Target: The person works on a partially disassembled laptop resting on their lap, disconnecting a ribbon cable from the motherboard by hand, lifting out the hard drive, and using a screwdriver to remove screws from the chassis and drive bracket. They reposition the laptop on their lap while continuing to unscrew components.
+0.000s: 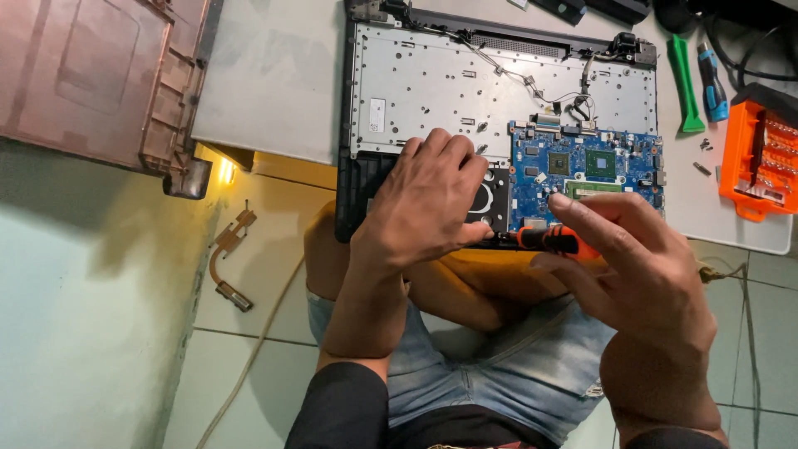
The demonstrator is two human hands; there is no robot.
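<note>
the opened laptop (432,91) lies on the pale surface (274,75) against the person's knees, and the left hand (428,204) presses spread fingers on its fan. the right hand (640,266) pinches an orange screwdriver (549,240), probably seating a screw near the blue board (582,170); the tip is hidden, so it needs steadying.

Informal home repair spot, worked on the floor: pale tiled floor (249,366) under an opened grey laptop chassis (432,83); orange plastic screwdriver-bit case (761,158) and green plastic pry tool (686,83) laid to its right.
</note>
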